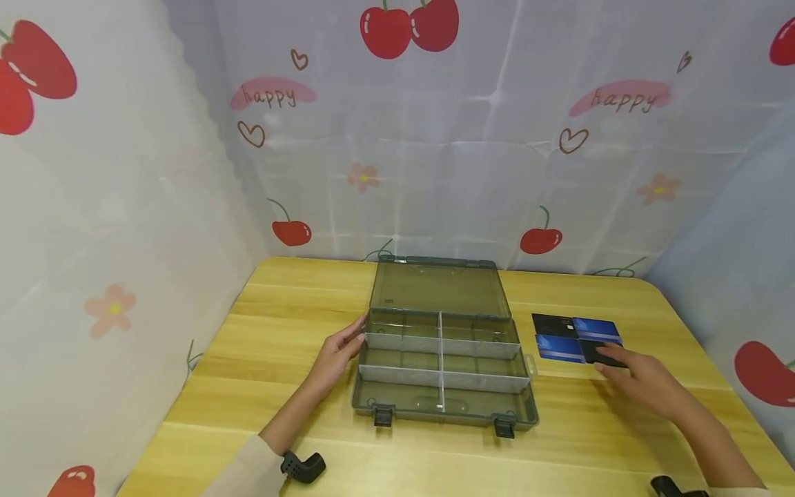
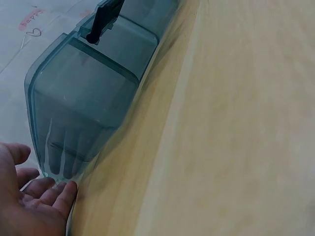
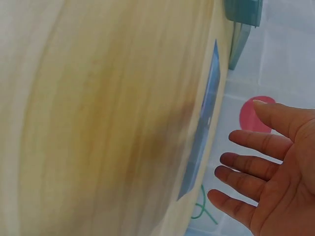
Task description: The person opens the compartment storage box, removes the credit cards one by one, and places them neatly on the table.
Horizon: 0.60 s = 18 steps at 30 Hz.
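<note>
A translucent grey-green compartment box [image 1: 447, 417] lies on the table with its lid [image 1: 439, 288] folded back. White dividers split it into several compartments. My left hand [image 1: 335, 355] touches the box's left side with extended fingers; the left wrist view shows those fingertips [image 2: 70, 187] against the box wall [image 2: 83, 93]. To the right of the box, two black and two blue cards lie in a block. My right hand [image 1: 646, 383] hovers over the near-right black card [image 1: 592, 352], partly hiding it. In the right wrist view its fingers [image 3: 248, 166] are spread, with nothing between them.
The other black card [image 1: 551, 324] is at the far left of the block, beside one blue card [image 1: 596, 328]; the other blue card [image 1: 559, 348] is in front. Two dark latches [image 1: 383, 415] hang at the box's front. Printed curtains [image 1: 435, 186] surround the wooden table [image 1: 279, 310].
</note>
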Available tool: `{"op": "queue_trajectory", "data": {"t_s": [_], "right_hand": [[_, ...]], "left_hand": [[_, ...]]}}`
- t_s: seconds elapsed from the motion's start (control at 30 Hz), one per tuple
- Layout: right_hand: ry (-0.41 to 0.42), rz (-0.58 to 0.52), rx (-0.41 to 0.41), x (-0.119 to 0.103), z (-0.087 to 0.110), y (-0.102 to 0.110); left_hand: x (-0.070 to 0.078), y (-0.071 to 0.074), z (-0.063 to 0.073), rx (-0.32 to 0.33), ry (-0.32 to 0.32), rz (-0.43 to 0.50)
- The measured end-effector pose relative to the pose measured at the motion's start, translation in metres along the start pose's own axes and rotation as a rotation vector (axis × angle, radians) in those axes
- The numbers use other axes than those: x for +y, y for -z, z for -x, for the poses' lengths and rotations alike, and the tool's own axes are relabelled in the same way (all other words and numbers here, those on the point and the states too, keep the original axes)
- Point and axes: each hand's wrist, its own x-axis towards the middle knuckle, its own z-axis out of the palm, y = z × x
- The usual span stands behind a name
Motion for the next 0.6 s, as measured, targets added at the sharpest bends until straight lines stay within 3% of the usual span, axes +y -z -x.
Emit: {"op": "queue_trajectory", "data": {"t_s": [0.3, 0.6], "right_hand": [[0.008, 0.001, 0.0, -0.018, -0.009, 0.006], [0.032, 0.008, 0.044, -0.04, -0.015, 0.011]], "left_hand": [[0.005, 0.003, -0.002, -0.001, 0.029, 0.028], [0.016, 0.007, -0.008, 0.009, 0.01, -0.068]]}}
